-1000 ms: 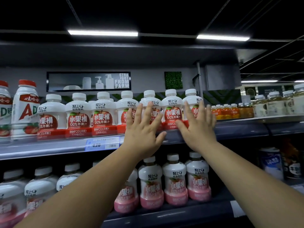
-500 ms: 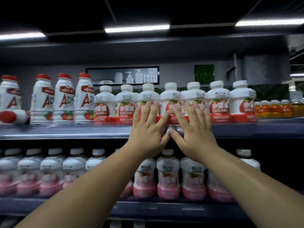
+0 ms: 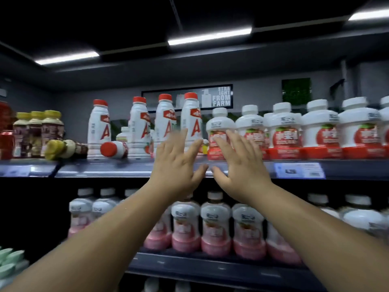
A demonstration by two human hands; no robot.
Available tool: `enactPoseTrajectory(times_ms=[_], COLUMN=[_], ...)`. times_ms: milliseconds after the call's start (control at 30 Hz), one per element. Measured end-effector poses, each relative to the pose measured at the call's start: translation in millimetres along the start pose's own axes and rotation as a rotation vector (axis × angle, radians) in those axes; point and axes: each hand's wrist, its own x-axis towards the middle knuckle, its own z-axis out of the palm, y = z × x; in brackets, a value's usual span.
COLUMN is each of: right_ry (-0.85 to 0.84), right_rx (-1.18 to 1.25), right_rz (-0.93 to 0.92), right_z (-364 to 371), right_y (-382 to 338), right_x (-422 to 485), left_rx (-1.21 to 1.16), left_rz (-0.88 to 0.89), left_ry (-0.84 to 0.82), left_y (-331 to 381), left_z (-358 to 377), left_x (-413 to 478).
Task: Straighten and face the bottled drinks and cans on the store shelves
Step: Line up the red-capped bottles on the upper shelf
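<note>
On the upper shelf (image 3: 126,168) a row of squat white apple-juice bottles (image 3: 317,131) with red bases stands to the right. Tall white bottles with red caps (image 3: 140,125) stand left of them. One red-capped bottle (image 3: 114,149) lies on its side, and so does a yellow-capped brown bottle (image 3: 63,147). My left hand (image 3: 176,163) is flat and open in front of the tall bottles; whether it touches them is blurred. My right hand (image 3: 237,161) is flat and open against the leftmost apple-juice bottle (image 3: 219,131).
Upright yellow-capped brown bottles (image 3: 35,131) stand at the far left of the upper shelf. The lower shelf (image 3: 210,268) carries rows of white bottles with pink bases (image 3: 214,230). A price tag (image 3: 300,170) hangs on the upper shelf edge at the right. Pale green caps (image 3: 9,260) show at the bottom left.
Both flat hands have slid left along the upper shelf, from the middle of the apple-juice row to its left end. The view swung left, bringing the toppled bottles into sight.
</note>
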Motion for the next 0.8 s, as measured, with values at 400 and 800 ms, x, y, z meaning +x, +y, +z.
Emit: enactPoseTrajectory(times_ms=[400, 800], right_ry=[0.017, -0.060], right_rx=[0.144, 0.009], right_rz=[0.222, 0.405], right_z=[45.0, 57.3], right_y=[-90.1, -93.0], right_x=[64.5, 90.8], left_rx=[-0.373, -0.594], left_rz=[0.064, -0.246], left_ry=[0.053, 0.017], left_y=[-94.5, -87.6], left_z=[21.3, 32.3], left_x=[19.2, 42.0])
